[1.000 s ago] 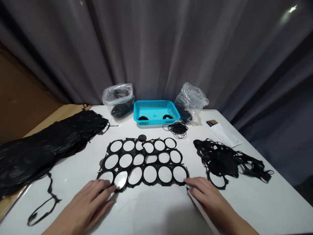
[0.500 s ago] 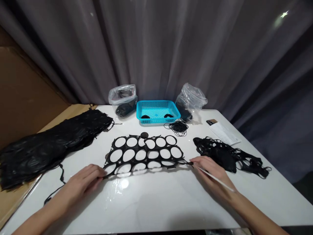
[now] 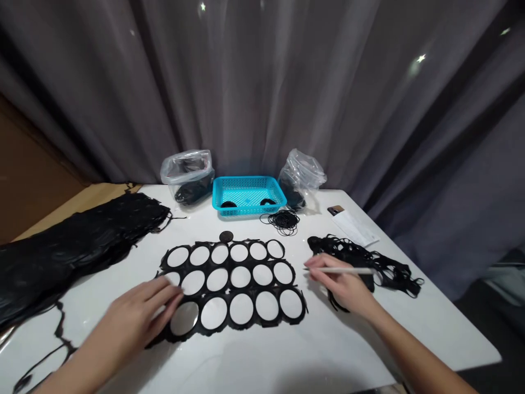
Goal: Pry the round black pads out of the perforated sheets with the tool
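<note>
A black rubber-like sheet with rows of round holes lies flat on the white table. My left hand rests over the sheet's left edge, fingers loosely bent and thumb apart, covering part of the lower-left holes. My right hand grips a thin white pen-like tool to the right of the sheet. The tool's dark narrow tip points left. Under that hand shows a curved black strip, and behind it lies a tangled heap of holed black scrap. A small black disc sits at the sheet's far edge.
A blue basket holding black rings stands at the back between two clear plastic bags with black contents. Thin black rings lie before it. At left is a stack of black sheets; at right, a white paper.
The sheet's near edge, raised between both hands before, now lies flat. My right hand has come away from its right corner. The view has shifted somewhat.
</note>
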